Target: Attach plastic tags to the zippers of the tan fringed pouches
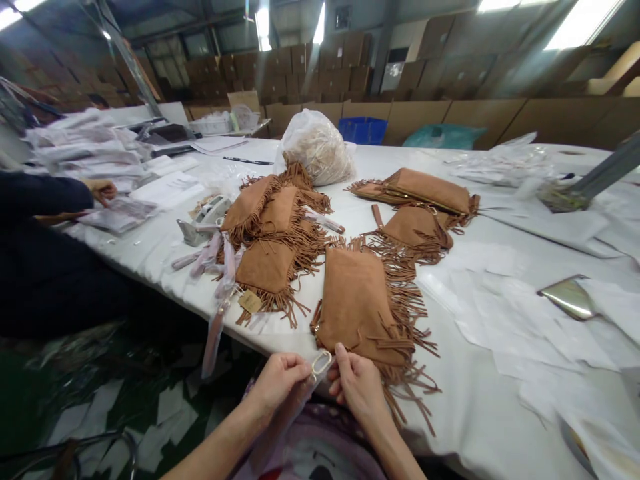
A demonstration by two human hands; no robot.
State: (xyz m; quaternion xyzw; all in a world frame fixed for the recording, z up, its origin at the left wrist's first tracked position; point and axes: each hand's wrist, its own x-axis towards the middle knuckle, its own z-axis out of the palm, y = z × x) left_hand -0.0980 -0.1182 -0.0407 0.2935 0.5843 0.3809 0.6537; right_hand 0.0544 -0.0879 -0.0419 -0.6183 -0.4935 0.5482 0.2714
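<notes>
Strap (289, 404) in clear wrap, by the table's (465, 400) front edge near a fringed bag (355, 293). My left hand (277, 381) pinches it below the metal ring (321, 362); my right hand (361, 385) curls beside, grip unclear. Steady support should limit twisting.

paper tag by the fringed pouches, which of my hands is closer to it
Left. Your left hand is nearer you than the paper tag and slightly to its right; your right hand is farther right, at the near edge of the large fringed bag.
</notes>
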